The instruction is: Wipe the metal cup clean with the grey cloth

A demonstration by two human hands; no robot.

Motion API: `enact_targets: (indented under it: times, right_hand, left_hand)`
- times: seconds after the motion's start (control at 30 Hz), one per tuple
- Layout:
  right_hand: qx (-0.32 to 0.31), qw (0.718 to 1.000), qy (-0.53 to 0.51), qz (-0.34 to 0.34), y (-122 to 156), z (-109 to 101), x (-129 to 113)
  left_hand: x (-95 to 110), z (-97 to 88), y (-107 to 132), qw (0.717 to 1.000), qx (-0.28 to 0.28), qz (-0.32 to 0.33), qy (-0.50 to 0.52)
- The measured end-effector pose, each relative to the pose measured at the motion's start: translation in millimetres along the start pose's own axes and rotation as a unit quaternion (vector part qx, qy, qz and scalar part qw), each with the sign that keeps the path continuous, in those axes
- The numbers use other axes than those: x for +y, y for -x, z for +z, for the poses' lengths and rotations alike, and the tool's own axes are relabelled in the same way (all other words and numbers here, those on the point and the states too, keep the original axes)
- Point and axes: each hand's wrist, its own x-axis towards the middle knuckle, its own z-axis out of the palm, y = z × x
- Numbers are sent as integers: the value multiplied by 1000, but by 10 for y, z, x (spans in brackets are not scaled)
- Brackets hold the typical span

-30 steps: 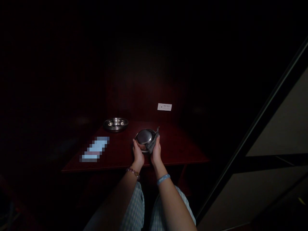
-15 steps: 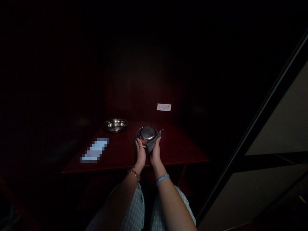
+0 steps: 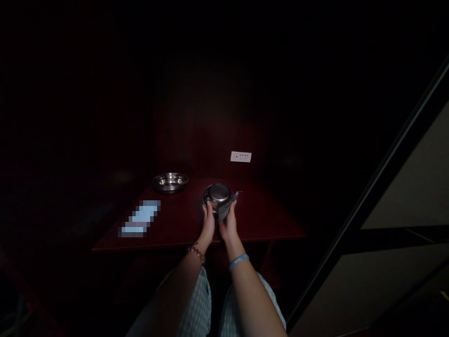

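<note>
1. The left hand (image 3: 208,227) grips one side of a round, shiny steel bowl (image 3: 220,192), base turned upward; the right hand (image 3: 228,228) holds a dark grey fabric cloth (image 3: 225,210) against the other side.
2. The step in hand looks like wiping the bowl's outside.
3. A next stroke would call for a steady left grip and cloth flat against the curve.
4. The bowl is over the dark red, flat surface (image 3: 266,217), roughly midway between its side edges; contact is unclear.
5. Stacked round steel dishes (image 3: 170,188) sit near the back left corner.
</note>
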Motion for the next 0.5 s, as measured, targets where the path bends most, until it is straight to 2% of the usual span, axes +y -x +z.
enact_targets:
  times: [0.1, 0.23, 0.33, 0.5]
  right_hand:
    - [23, 999, -18, 39, -13, 4, -45]
    - [67, 997, -39, 29, -26, 3, -132]
    - [90, 995, -32, 30, -25, 0, -185]
    - [48, 997, -19, 65, -5, -1, -179]
  left_hand:
    - [74, 30, 23, 1000, 11, -20, 12]
    - [154, 47, 20, 995, 24, -33, 94]
    - [174, -6, -34, 989, 47, -47, 134]
    - [168, -109, -131, 972, 108, -98, 183]
